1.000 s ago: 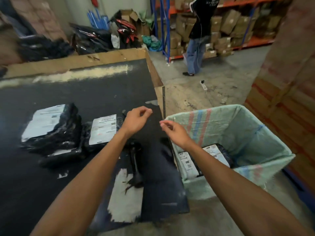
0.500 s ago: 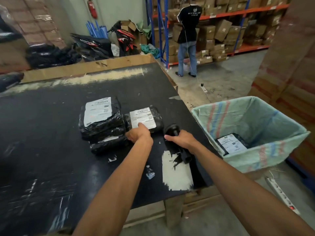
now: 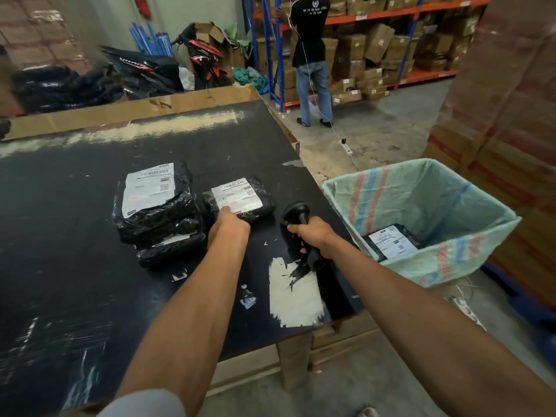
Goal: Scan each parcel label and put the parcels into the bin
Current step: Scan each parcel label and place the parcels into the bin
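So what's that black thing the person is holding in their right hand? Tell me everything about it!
It is a handheld barcode scanner, all black and looking like hard plastic. It has a rounded head at the far end and a long handle that flares at the bottom. The right hand is wrapped around the handle, head pointing away. It sits low over the black table, right of the labelled parcel; whether it touches the table is unclear.

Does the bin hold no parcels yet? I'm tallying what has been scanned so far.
No, one black parcel with a white label already lies at the bottom of the lined bin beside the table.
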A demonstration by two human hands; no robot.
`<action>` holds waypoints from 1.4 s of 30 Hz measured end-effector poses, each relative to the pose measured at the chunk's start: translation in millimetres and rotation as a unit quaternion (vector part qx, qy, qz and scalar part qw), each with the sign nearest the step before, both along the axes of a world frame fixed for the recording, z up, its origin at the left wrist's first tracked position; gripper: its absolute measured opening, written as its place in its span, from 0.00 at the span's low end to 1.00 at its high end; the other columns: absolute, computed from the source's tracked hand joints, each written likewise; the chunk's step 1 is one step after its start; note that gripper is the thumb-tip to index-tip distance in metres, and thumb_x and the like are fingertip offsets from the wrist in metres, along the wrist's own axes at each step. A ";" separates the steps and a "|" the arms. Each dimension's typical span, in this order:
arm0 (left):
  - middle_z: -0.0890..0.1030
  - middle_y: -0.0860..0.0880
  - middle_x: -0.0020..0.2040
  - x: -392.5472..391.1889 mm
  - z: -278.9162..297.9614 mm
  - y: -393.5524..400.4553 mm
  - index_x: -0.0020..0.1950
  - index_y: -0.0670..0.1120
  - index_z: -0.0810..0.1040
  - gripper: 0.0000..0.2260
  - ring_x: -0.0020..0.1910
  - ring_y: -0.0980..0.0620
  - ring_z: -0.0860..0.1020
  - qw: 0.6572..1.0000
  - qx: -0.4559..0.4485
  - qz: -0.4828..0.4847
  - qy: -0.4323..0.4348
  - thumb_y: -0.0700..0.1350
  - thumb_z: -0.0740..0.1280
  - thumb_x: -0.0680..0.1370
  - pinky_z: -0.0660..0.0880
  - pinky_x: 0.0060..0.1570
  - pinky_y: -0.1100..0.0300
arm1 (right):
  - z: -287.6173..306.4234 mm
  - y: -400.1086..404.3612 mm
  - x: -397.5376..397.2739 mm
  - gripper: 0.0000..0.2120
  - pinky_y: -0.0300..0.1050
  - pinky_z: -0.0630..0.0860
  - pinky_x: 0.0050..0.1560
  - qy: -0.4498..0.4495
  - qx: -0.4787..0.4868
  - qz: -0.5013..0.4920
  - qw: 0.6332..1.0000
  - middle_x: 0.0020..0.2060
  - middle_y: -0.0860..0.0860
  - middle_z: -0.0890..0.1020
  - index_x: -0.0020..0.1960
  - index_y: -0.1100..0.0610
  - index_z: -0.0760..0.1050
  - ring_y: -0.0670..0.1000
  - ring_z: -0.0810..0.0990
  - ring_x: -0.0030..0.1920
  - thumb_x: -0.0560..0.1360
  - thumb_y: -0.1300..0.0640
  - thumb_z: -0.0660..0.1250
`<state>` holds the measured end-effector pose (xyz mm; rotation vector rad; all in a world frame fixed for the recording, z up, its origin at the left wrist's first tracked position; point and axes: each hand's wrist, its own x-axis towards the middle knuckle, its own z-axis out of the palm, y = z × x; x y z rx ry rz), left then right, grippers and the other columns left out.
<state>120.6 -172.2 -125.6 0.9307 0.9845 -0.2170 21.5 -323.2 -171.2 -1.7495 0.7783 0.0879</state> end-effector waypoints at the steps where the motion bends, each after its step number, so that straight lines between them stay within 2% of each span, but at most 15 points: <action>1: 0.77 0.48 0.66 -0.9 3.9 0.7 0.67 0.46 0.75 0.26 0.58 0.45 0.77 0.999 0.038 -0.031 -0.016 0.53 0.75 0.72 0.72 0.59 0.53 | 0.1 0.4 0.1 0.20 0.50 0.85 0.44 -0.004 0.008 -0.007 1.000 0.47 0.57 0.80 0.58 0.64 0.78 0.54 0.81 0.35 0.75 0.50 0.73; 3: 0.78 0.48 0.62 0.8 3.7 1.8 0.62 0.47 0.78 0.21 0.54 0.45 0.76 0.995 0.028 -0.083 -0.037 0.50 0.74 0.71 0.70 0.55 0.54 | -0.1 -7.3 -1.2 0.19 0.47 0.81 0.37 -0.009 0.016 -0.019 1.000 0.45 0.57 0.79 0.58 0.64 0.77 0.53 0.80 0.34 0.75 0.50 0.72; 5: 0.75 0.47 0.60 1.0 2.9 4.2 0.58 0.47 0.77 0.18 0.57 0.45 0.75 0.993 -0.005 -0.115 -0.039 0.49 0.72 0.70 0.71 0.58 0.53 | -0.3 -16.4 -1.7 0.18 0.45 0.77 0.34 -0.021 0.034 -0.035 0.999 0.43 0.56 0.78 0.57 0.64 0.77 0.53 0.79 0.34 0.76 0.51 0.72; 8: 0.76 0.47 0.57 4.3 4.2 6.5 0.60 0.48 0.76 0.17 0.64 0.44 0.76 0.984 -0.046 -0.168 -0.050 0.50 0.72 0.73 0.72 0.68 0.47 | 2.7 -26.0 -1.3 0.11 0.45 0.76 0.33 -0.058 0.089 -0.055 0.993 0.39 0.55 0.76 0.51 0.60 0.76 0.52 0.76 0.34 0.76 0.53 0.72; 10: 0.81 0.47 0.58 9.2 1.7 9.9 0.62 0.47 0.78 0.17 0.63 0.45 0.79 0.974 -0.058 -0.211 -0.065 0.48 0.74 0.76 0.75 0.67 0.45 | 5.9 -24.8 -1.5 0.08 0.43 0.77 0.30 -0.099 0.145 -0.064 0.983 0.39 0.53 0.77 0.47 0.56 0.74 0.50 0.77 0.33 0.77 0.54 0.71; 12: 0.82 0.46 0.62 10.7 -3.3 15.5 0.62 0.45 0.79 0.14 0.60 0.44 0.81 0.964 -0.061 -0.248 -0.067 0.43 0.73 0.77 0.76 0.65 0.44 | 10.2 -20.6 -3.4 0.06 0.42 0.76 0.29 -0.128 0.170 -0.047 0.976 0.41 0.53 0.80 0.49 0.52 0.74 0.49 0.77 0.30 0.78 0.53 0.70; 15: 0.81 0.44 0.60 11.3 -13.9 23.7 0.52 0.42 0.78 0.04 0.46 0.44 0.80 0.953 -0.055 -0.287 -0.082 0.38 0.71 0.78 0.76 0.61 0.44 | 15.7 -15.6 -6.2 0.06 0.41 0.70 0.26 -0.162 0.123 0.021 0.979 0.34 0.51 0.82 0.53 0.52 0.75 0.46 0.73 0.25 0.79 0.53 0.69; 18: 0.82 0.43 0.57 6.0 -21.8 28.7 0.65 0.43 0.78 0.15 0.45 0.44 0.80 0.943 -0.050 -0.306 -0.121 0.36 0.70 0.78 0.77 0.53 0.44 | 19.0 -8.2 -10.4 0.05 0.41 0.70 0.28 -0.182 0.117 0.067 0.974 0.33 0.50 0.81 0.50 0.53 0.76 0.46 0.73 0.27 0.77 0.54 0.70; 21: 0.82 0.42 0.61 2.2 -21.7 32.6 0.71 0.45 0.73 0.24 0.55 0.42 0.81 0.937 -0.032 -0.295 -0.182 0.34 0.71 0.76 0.78 0.51 0.38 | 20.3 -0.4 -14.4 0.04 0.41 0.70 0.30 -0.202 0.115 0.083 0.969 0.32 0.49 0.80 0.49 0.55 0.76 0.47 0.72 0.28 0.77 0.56 0.70; 23: 0.82 0.44 0.60 3.4 -19.1 35.7 0.66 0.48 0.71 0.23 0.57 0.40 0.81 0.933 -0.021 -0.285 -0.220 0.33 0.73 0.75 0.77 0.51 0.34 | 20.4 2.9 -17.6 0.04 0.41 0.69 0.30 -0.221 0.091 0.086 0.967 0.31 0.49 0.79 0.48 0.56 0.76 0.47 0.72 0.27 0.76 0.57 0.70; 27: 0.82 0.47 0.58 6.7 -8.2 42.4 0.54 0.51 0.71 0.17 0.54 0.44 0.81 0.916 -0.026 -0.292 -0.273 0.33 0.72 0.75 0.78 0.48 0.37 | 23.9 9.0 -23.1 0.04 0.42 0.68 0.30 -0.244 0.084 0.080 0.963 0.28 0.49 0.77 0.44 0.57 0.75 0.48 0.71 0.26 0.76 0.60 0.70; 29: 0.82 0.47 0.57 6.0 -4.1 45.3 0.52 0.52 0.71 0.17 0.54 0.44 0.82 0.911 -0.036 -0.293 -0.289 0.33 0.72 0.76 0.78 0.47 0.39 | 28.1 12.8 -25.4 0.04 0.42 0.67 0.30 -0.253 0.086 0.075 0.961 0.28 0.50 0.77 0.43 0.57 0.75 0.48 0.70 0.26 0.76 0.61 0.69; 34: 0.82 0.46 0.61 0.5 0.7 47.4 0.60 0.52 0.70 0.21 0.56 0.43 0.81 0.910 -0.069 -0.277 -0.300 0.33 0.71 0.76 0.79 0.50 0.38 | 35.9 18.6 -26.6 0.03 0.41 0.66 0.29 -0.265 0.087 0.067 0.958 0.29 0.51 0.76 0.45 0.59 0.75 0.49 0.69 0.26 0.77 0.63 0.68; 38: 0.80 0.43 0.64 -5.1 8.9 46.3 0.69 0.50 0.67 0.26 0.56 0.42 0.82 0.917 -0.084 -0.260 -0.292 0.33 0.71 0.76 0.79 0.47 0.39 | 35.2 17.3 -24.2 0.03 0.42 0.68 0.30 -0.254 0.073 0.035 0.964 0.31 0.52 0.77 0.48 0.58 0.75 0.49 0.70 0.28 0.76 0.61 0.69; 42: 0.82 0.40 0.64 -10.2 21.5 43.2 0.71 0.42 0.70 0.24 0.58 0.39 0.82 0.926 -0.064 -0.251 -0.273 0.36 0.73 0.77 0.82 0.44 0.38 | 25.4 9.6 -22.3 0.16 0.43 0.68 0.27 -0.193 0.081 -0.067 0.975 0.35 0.53 0.78 0.62 0.63 0.70 0.49 0.71 0.28 0.77 0.60 0.69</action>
